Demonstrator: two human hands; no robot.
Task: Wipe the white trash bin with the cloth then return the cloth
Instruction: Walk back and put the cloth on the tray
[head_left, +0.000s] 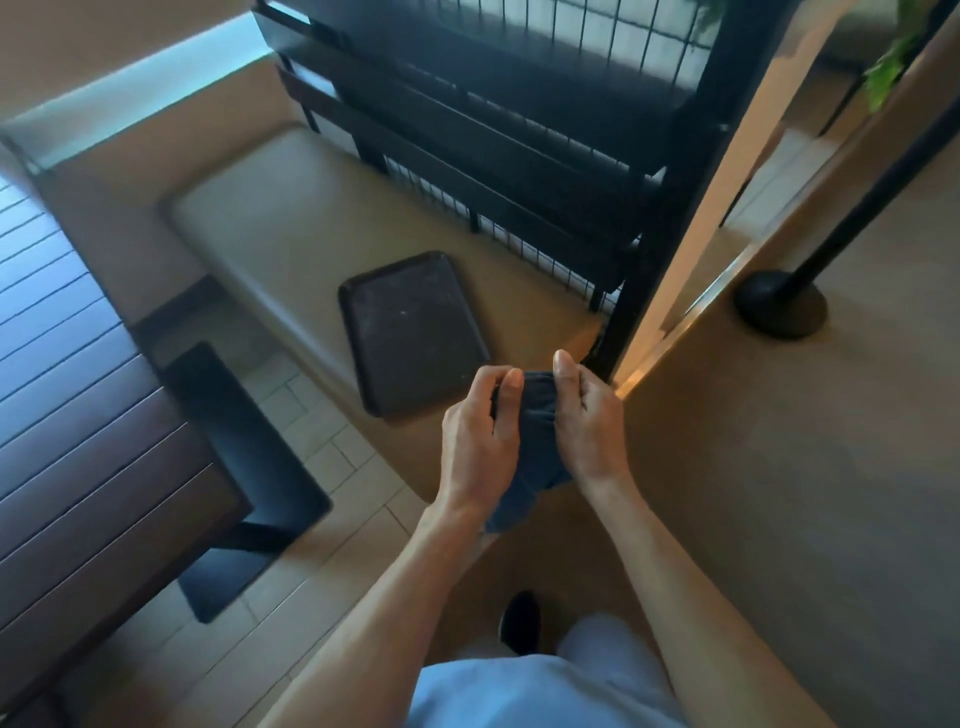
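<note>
Left hand (480, 441) and right hand (592, 431) both pinching a dark blue, bunched fabric cloth (535, 447), held up just beside the flat dark brown plastic tray (413, 332). Risk of the loose hanging tail slipping free if the grip slackens. Soft, crumpled, limp-looking. No white trash bin visible.

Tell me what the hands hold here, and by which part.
Both hold the dark cloth: left hand and right hand each pinch its bunched top edge, one per side; the rest hangs below.
</note>
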